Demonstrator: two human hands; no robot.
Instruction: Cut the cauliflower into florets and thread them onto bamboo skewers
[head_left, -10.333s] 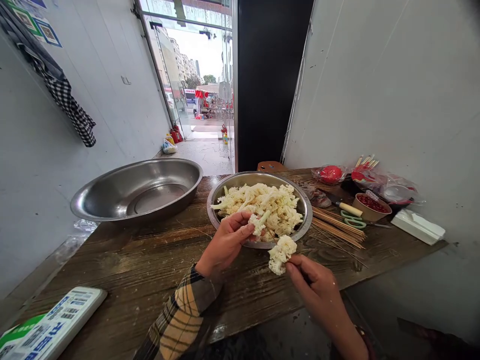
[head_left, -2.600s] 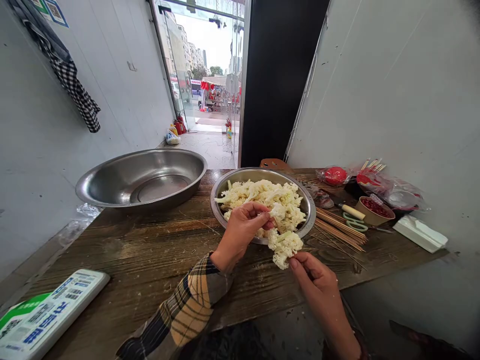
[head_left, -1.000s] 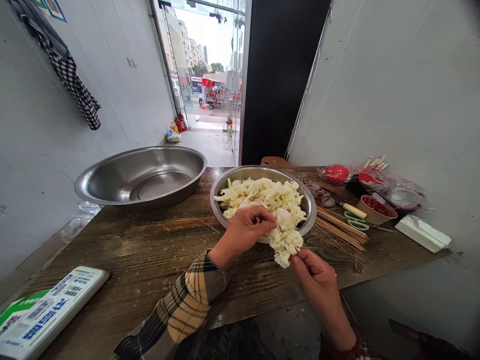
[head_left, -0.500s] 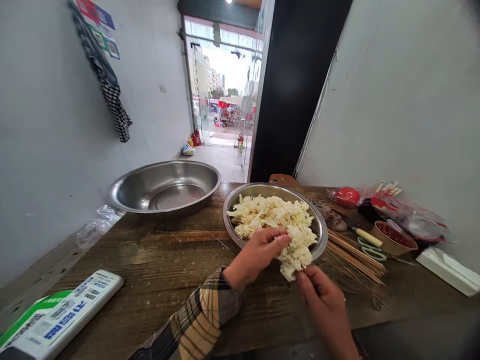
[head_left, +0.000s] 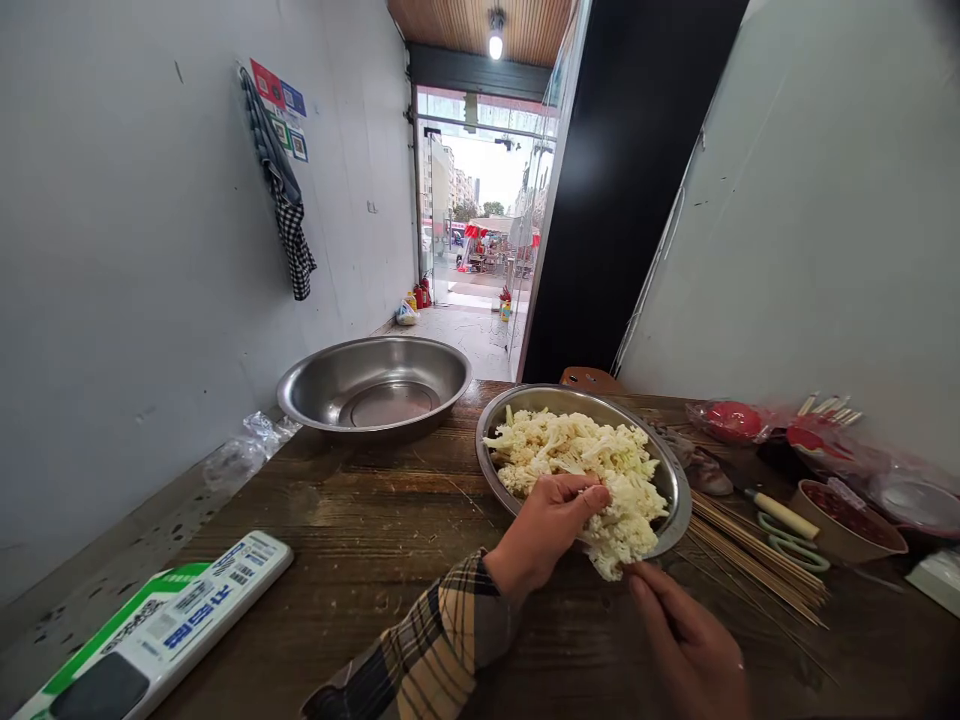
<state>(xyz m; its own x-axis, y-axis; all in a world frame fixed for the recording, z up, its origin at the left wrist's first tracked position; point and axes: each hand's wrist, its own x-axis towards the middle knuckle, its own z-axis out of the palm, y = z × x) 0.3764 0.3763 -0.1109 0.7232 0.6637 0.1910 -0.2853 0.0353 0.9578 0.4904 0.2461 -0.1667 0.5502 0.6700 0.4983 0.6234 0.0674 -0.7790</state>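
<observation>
My left hand (head_left: 551, 525) pinches a bunch of cauliflower florets (head_left: 624, 535) over the near rim of a steel basin (head_left: 681, 505). Loose cauliflower pieces (head_left: 559, 440) fill that basin. Just below and right of the held florets, my right hand (head_left: 694, 640) is closed in a pinch, its fingertips near their lower end. Whatever lies between those fingers is too small or hidden to make out. A bundle of thin wooden skewers (head_left: 757, 560) lies on the table right of the basin.
A wide steel basin (head_left: 390, 428) stands at the back left. Near left lies a white-and-green box-like device (head_left: 195, 620). To the right are green scissor handles (head_left: 791, 545), a wooden-handled knife (head_left: 786, 513), a bowl of red contents (head_left: 847, 515) and plastic-wrapped red items (head_left: 733, 420).
The camera view has shifted, so the scene sits further right and lower. My right hand has drawn slightly away from the florets, down and right; my left hand still holds them.
</observation>
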